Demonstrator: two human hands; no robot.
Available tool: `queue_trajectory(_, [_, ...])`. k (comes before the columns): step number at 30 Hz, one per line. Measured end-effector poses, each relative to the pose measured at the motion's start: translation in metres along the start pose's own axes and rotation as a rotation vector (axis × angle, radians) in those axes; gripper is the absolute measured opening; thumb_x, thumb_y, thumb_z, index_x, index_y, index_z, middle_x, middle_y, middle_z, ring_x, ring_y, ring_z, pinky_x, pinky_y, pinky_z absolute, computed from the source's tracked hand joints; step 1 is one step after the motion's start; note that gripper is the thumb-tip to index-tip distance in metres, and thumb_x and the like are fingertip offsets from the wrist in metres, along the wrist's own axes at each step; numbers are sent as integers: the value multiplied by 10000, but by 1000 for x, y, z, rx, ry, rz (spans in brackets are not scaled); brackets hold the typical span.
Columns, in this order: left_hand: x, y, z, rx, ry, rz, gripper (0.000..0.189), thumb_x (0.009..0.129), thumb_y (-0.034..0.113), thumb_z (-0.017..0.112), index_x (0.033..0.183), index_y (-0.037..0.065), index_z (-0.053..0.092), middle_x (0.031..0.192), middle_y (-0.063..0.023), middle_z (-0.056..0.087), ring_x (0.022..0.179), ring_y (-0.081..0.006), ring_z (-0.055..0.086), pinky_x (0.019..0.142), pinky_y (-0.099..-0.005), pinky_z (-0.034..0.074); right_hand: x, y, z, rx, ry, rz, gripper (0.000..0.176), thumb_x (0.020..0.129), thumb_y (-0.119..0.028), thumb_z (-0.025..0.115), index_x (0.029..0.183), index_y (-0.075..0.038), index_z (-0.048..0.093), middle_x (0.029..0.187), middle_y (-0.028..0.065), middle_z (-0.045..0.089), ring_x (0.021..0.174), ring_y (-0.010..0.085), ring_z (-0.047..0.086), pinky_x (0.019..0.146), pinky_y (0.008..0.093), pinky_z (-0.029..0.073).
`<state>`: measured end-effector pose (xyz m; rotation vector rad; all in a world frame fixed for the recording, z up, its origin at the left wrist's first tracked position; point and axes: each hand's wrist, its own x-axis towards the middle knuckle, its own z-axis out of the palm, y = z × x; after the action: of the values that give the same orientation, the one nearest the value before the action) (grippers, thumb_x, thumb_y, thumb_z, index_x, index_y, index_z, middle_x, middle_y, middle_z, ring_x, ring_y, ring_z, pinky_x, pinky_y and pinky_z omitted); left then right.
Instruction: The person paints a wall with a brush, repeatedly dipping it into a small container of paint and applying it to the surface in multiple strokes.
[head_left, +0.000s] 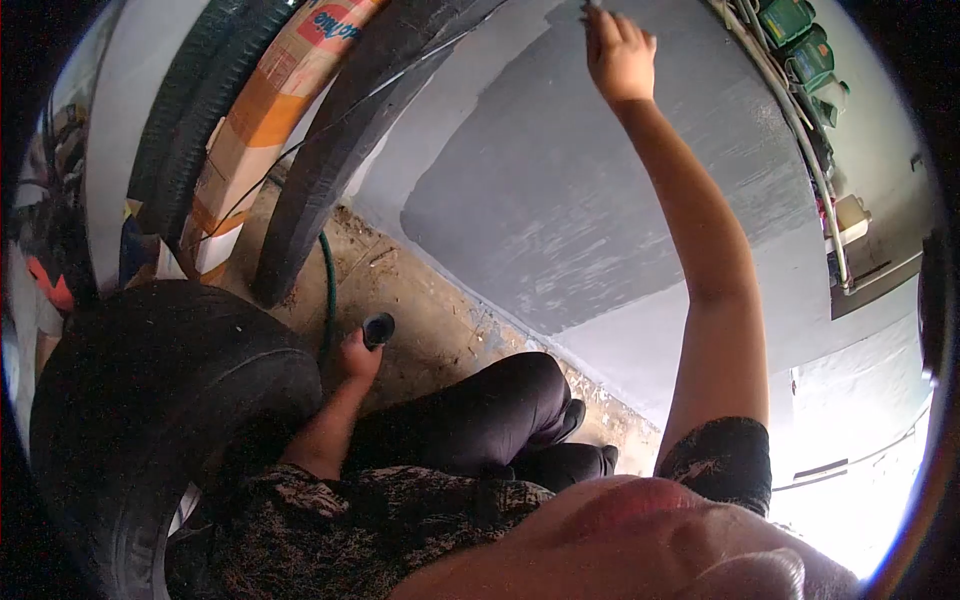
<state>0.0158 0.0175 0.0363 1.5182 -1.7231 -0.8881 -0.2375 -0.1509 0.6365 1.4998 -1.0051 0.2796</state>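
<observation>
My right hand [622, 58] is raised at the top of the view, closed on a small tool at the wall. Little of that tool shows, and I cannot make out what it is. Dark grey paint [540, 180] covers a broad patch of the lighter grey wall [650, 345], with streaky lower edges. Low on the left, my left hand [357, 357] is wrapped round a small dark cup [378, 330], whose round opening faces up.
A big black tyre [170, 380] stands at the left. Behind it lean a long cardboard box [250, 140] and a dark post [310, 190]. A green hose [329, 290] lies on the dirty floor [400, 285]. Pipes [810, 150] and green containers [788, 22] line the right.
</observation>
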Motion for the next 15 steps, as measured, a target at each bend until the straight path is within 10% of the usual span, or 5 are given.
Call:
queue_trajectory(2, [-1,1,2,-2,57,40,467,658,195,842,1030,11,630,1001,-204,645,989,-401,599,846,-493,491,13,-4,-18,37,-39,76,223,951,-232,529,1101,-80,594,1028,135,649,963,333,600,857,476,419])
queue_trajectory(10, [0,-2,3,21,22,7,509,666,219,848,1071,-3,633,1006,-212,647,976,-406,604,847,-498,493,-58,-33,17,117,-279,-262,220,976,-216,523,1169,-125,575,1038,44,663,954,243,639,898,434,424])
queue_trajectory(15, [1,-5,5,76,-14,20,589,712,234,834,1183,-39,609,1091,-224,646,1019,-390,602,893,-493,491,-49,-32,7,161,-88,-159,200,943,-230,597,1116,-131,613,969,31,670,927,220,641,867,427,417])
